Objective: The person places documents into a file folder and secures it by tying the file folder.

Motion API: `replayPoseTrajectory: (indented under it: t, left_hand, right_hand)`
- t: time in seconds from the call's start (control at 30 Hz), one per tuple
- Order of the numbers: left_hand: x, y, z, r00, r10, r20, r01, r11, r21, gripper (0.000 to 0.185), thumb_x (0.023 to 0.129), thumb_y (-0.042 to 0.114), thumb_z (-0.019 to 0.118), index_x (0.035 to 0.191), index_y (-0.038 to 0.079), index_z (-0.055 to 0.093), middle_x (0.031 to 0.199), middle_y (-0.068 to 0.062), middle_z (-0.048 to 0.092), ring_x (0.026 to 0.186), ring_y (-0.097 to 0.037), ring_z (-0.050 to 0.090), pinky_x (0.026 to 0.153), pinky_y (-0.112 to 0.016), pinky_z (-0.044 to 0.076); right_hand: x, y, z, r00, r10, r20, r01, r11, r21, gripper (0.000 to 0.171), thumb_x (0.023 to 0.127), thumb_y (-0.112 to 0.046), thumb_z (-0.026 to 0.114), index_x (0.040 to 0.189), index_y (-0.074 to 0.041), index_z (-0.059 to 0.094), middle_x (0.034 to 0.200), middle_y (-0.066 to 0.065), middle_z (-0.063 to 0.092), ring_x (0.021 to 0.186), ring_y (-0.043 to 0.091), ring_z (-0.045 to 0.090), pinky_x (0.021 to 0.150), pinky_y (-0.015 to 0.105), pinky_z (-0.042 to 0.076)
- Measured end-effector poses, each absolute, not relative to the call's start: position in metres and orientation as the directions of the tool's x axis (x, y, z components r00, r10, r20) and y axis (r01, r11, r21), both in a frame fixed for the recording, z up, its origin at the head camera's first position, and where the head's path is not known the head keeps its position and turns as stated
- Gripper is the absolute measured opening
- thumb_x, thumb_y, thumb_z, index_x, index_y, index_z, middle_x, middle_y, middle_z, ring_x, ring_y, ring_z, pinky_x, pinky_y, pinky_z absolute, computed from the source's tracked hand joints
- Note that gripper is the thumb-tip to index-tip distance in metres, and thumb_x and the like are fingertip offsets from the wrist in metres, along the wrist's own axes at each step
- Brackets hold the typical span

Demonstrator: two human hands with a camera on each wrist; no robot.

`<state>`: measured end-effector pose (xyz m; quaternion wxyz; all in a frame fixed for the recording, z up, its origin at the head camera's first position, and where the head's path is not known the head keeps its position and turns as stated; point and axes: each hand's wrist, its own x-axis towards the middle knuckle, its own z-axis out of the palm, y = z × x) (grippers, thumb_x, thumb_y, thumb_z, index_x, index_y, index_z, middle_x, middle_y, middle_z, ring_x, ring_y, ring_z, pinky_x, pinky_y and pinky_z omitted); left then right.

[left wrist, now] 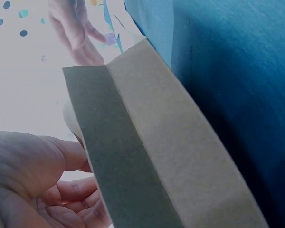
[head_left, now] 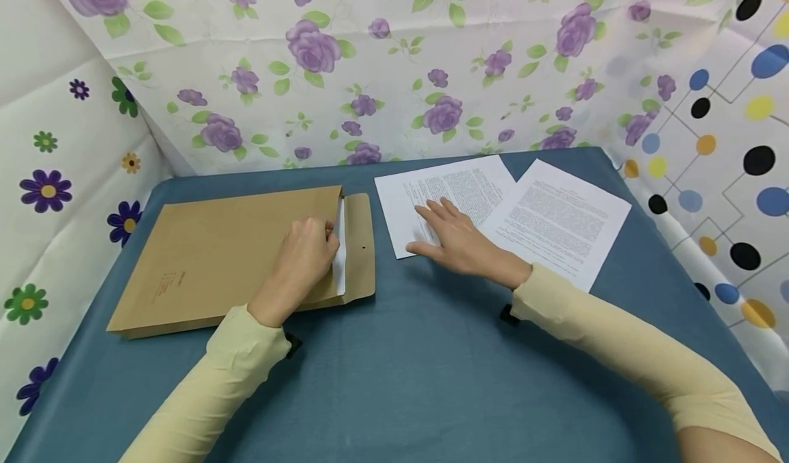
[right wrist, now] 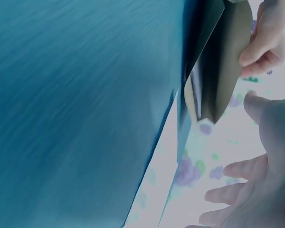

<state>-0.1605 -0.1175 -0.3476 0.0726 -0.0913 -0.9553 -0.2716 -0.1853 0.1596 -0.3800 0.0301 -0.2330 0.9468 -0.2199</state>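
Observation:
A brown paper envelope (head_left: 216,244) lies flat on the left of the table, its flap (head_left: 360,244) folded out to the right. White paper (head_left: 340,268) shows inside its mouth. My left hand (head_left: 298,261) pinches the upper edge of that mouth, and the right wrist view shows the edge lifted and the mouth gaping. With fingers spread, my right hand (head_left: 459,244) is over a printed sheet (head_left: 401,206); whether it touches the paper I cannot tell. Beside it, a second printed sheet (head_left: 555,220) overlaps the first. The envelope's folded side (left wrist: 152,128) fills the left wrist view.
Blue cloth (head_left: 419,381) covers the table. A flowered sheet (head_left: 382,66) hangs behind it, a dotted one (head_left: 733,155) on the right and another flowered one (head_left: 74,244) on the left. Small reddish print (head_left: 166,285) marks the envelope's lower left.

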Motion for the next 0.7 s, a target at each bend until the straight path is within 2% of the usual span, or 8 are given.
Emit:
replayPoseTrajectory:
  t: [0.27,0.6,0.7]
  left_hand:
    - [-0.164,-0.117,-0.35,-0.971,0.129,0.2,0.216,0.83,0.514,0.022,0.092,-0.006,0.055,0.104,-0.014,0.072,0.1,-0.028,0.071,0.078,-0.031,0.063,0.067,-0.04,0.054]
    - [-0.166,-0.115,-0.352,-0.974,0.129,0.187,0.208,0.835,0.509,0.02,0.092,-0.006,0.055,0.099,-0.012,0.073,0.094,-0.025,0.07,0.076,-0.03,0.06,0.065,-0.037,0.05]
    - [-0.167,-0.114,-0.354,-0.972,0.134,0.191,0.214,0.837,0.503,0.018,0.091,-0.007,0.055,0.094,-0.011,0.073,0.088,-0.023,0.067,0.072,-0.029,0.056,0.061,-0.035,0.045]
  right_hand:
    - [-0.18,0.202,-0.384,-0.9,-0.435,0.035,-0.418,0.836,-0.356,0.089,0.097,-0.057,0.064,0.163,-0.006,0.029,0.168,0.024,0.02,0.155,0.044,0.003,0.118,0.068,0.014]
    - [-0.183,0.261,-0.385,-0.933,-0.36,0.011,-0.343,0.88,-0.33,0.091,0.099,-0.057,0.061,0.163,-0.004,0.026,0.168,0.024,0.017,0.154,0.049,0.001,0.115,0.073,0.011]
    - [-0.184,0.279,-0.384,-0.943,-0.333,-0.004,-0.313,0.891,-0.329,0.092,0.099,-0.058,0.06,0.163,-0.003,0.025,0.168,0.025,0.016,0.154,0.05,0.0,0.115,0.074,0.01]
